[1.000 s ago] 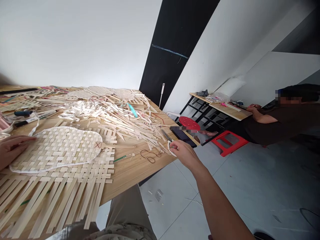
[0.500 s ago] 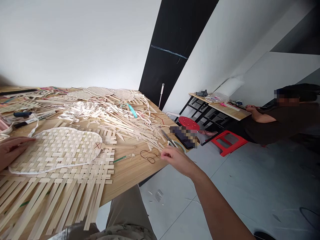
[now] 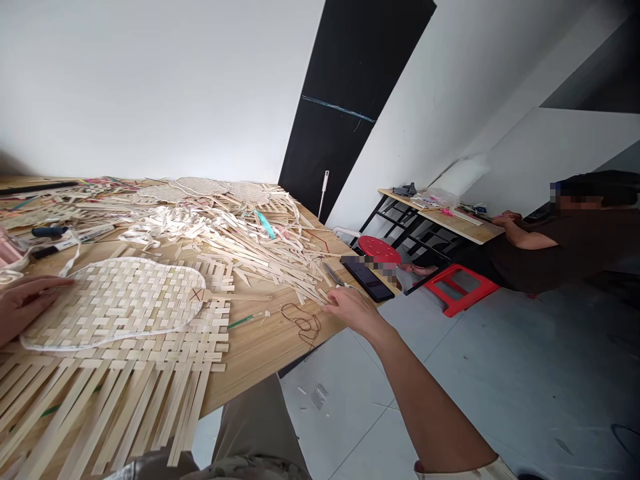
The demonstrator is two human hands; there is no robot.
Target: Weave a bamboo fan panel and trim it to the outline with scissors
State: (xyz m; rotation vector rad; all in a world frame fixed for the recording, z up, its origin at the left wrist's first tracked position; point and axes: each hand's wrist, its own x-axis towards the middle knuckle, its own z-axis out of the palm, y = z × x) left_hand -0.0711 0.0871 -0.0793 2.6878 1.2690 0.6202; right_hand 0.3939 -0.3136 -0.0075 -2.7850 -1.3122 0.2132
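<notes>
My left hand (image 3: 23,303) lies flat with fingers stretched on the left rim of a woven bamboo fan (image 3: 115,300) with a white edging. The fan rests on a larger woven mat (image 3: 150,373) whose loose strips hang toward me. My right hand (image 3: 350,307) reaches to the table's right edge. Its fingers are drawn together at a tangle of brown thread (image 3: 303,321). Just beyond that hand lie scissors (image 3: 331,272), partly hidden by it, and a dark phone (image 3: 367,280).
A heap of loose bamboo strips (image 3: 240,240) and more woven fans (image 3: 200,187) cover the wooden table (image 3: 260,347). To the right, another person (image 3: 560,247) leans on a second table (image 3: 450,220), with a red stool (image 3: 379,248) and a red step stool (image 3: 463,287) between.
My right hand let go of the white-handled scissors, left them on the table and moved left to the brown thread, which has shifted. The left hand stayed on the fan.
</notes>
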